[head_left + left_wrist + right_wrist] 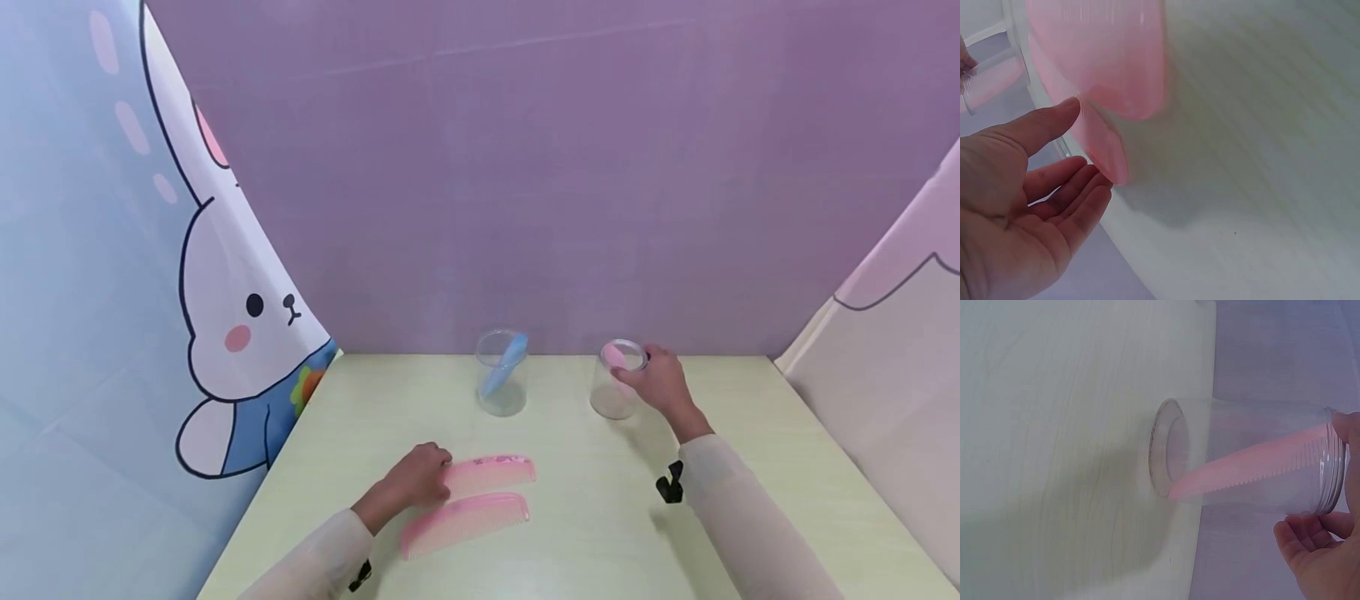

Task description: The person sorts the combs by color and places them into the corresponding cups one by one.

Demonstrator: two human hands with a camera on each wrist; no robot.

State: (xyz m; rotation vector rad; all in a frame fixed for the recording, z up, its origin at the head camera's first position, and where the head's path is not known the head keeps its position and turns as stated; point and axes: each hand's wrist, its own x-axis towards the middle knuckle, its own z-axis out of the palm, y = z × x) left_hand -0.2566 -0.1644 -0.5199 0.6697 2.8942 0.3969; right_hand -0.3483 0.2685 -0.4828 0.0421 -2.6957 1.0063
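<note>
My left hand point(420, 477) is at the left end of a pink comb point(491, 472) with a patterned spine, lying on the table. In the left wrist view its thumb and curled fingers close about the tip of that comb point(1105, 147). A second pink comb point(468, 521) lies just nearer to me, its teeth towards me. At the back right, my right hand point(660, 379) grips the rim of a clear plastic jar point(1247, 419), thumb on one side and fingers on the other. Inside that jar a pink comb point(1254, 462) leans slantwise.
Left of the held jar, another clear jar point(502, 404) stands upright with a blue comb point(506, 362) leaning in it. Behind the pale table point(585, 517) hangs a purple cloth point(525, 183). A rabbit-print cloth point(225, 333) borders the left side, a pale one point(885, 383) the right.
</note>
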